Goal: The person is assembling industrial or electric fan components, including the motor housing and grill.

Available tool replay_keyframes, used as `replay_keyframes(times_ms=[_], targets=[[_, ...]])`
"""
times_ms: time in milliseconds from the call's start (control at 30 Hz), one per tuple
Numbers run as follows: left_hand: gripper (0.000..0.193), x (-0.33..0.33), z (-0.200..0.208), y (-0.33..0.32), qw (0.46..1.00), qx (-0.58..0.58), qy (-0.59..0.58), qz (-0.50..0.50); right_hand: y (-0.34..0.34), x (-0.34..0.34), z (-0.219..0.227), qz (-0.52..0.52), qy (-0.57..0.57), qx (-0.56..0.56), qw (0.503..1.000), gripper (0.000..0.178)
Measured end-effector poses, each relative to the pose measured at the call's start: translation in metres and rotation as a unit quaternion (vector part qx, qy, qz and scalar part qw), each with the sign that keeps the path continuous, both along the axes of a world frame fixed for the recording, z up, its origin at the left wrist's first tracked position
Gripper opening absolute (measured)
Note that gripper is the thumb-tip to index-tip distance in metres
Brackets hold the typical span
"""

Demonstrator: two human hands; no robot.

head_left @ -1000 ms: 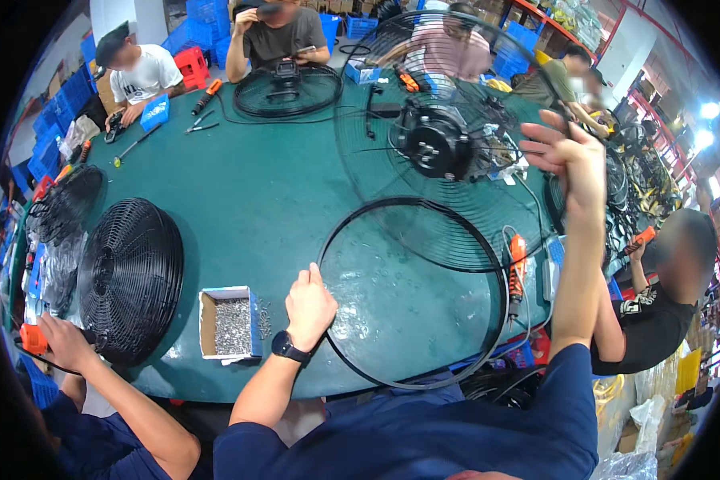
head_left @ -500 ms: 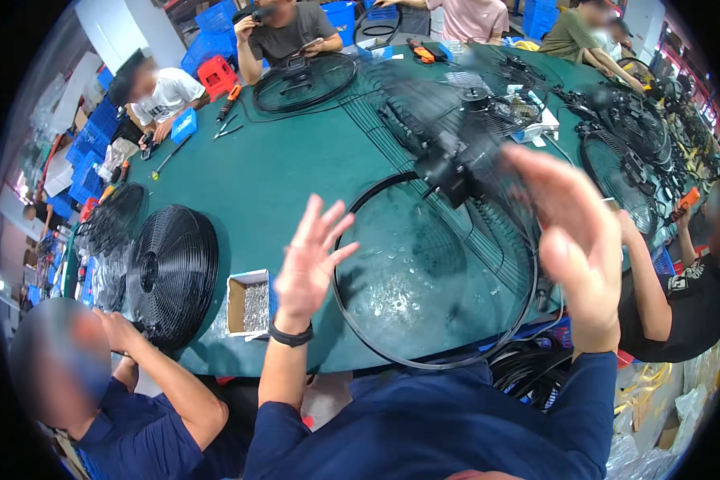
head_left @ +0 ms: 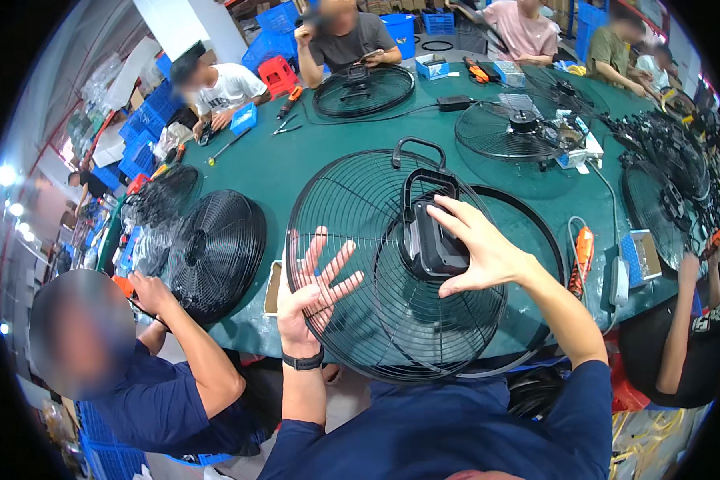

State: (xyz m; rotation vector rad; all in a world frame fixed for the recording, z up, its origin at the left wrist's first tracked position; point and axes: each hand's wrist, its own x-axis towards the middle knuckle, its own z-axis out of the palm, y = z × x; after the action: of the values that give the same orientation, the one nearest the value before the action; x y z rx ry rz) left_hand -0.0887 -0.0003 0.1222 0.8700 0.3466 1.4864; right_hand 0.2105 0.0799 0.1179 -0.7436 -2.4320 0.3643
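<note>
In front of me is a round black wire fan grille (head_left: 368,280), with a dark boxy housing (head_left: 440,240) at its hub and a curved black handle (head_left: 421,145) at the far rim. My left hand (head_left: 316,296) is open at the grille's left rim, fingers spread and overlapping the wires. Around the right side of the housing, my right hand (head_left: 484,248) curves with thumb and fingers wide apart; whether it touches is unclear. A black ring (head_left: 558,248) on the green table (head_left: 276,172) shows beyond the grille's right side and partly through its wires.
Stacked grilles (head_left: 216,256) stand at left, beside a co-worker (head_left: 168,376). A small open box (head_left: 273,288) is partly hidden near my left hand. To the right are an orange power screwdriver (head_left: 584,256) and a blue-white box (head_left: 642,258). Other fan assemblies (head_left: 520,132) and people line the far side.
The grille and housing were blurred in mid-swing off the table to the far right; now they face me, nearer and further left. My right hand has moved left to the housing. The view has shifted.
</note>
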Motion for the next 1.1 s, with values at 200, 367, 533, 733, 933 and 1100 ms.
replay_keyframes(times_ms=[200,367,533,733,933,1100], targets=[[0.093,0.009,-0.014,-0.012,0.999,0.022,-0.048,-0.001,-0.004,0.0,0.018,0.005,0.05,0.04,0.998,0.094],[0.1,0.016,-0.038,-0.017,0.997,-0.005,0.069,0.033,-0.017,0.02,0.042,-0.032,0.032,0.052,0.998,0.09],[0.084,0.013,-0.101,-0.031,0.936,-0.052,0.297,0.183,-0.014,0.04,0.029,-0.078,-0.053,-0.037,0.995,0.096],[0.097,0.01,-0.125,-0.052,0.828,0.038,0.521,0.204,-0.007,0.04,-0.003,-0.146,-0.092,-0.125,0.977,0.097],[0.109,0.011,-0.134,-0.053,0.781,0.057,0.601,0.158,0.001,0.034,-0.016,-0.145,-0.099,-0.145,0.974,0.098],[0.103,0.013,-0.136,-0.054,0.764,0.056,0.627,0.141,-0.004,0.026,-0.013,-0.155,-0.131,-0.136,0.97,0.097]])
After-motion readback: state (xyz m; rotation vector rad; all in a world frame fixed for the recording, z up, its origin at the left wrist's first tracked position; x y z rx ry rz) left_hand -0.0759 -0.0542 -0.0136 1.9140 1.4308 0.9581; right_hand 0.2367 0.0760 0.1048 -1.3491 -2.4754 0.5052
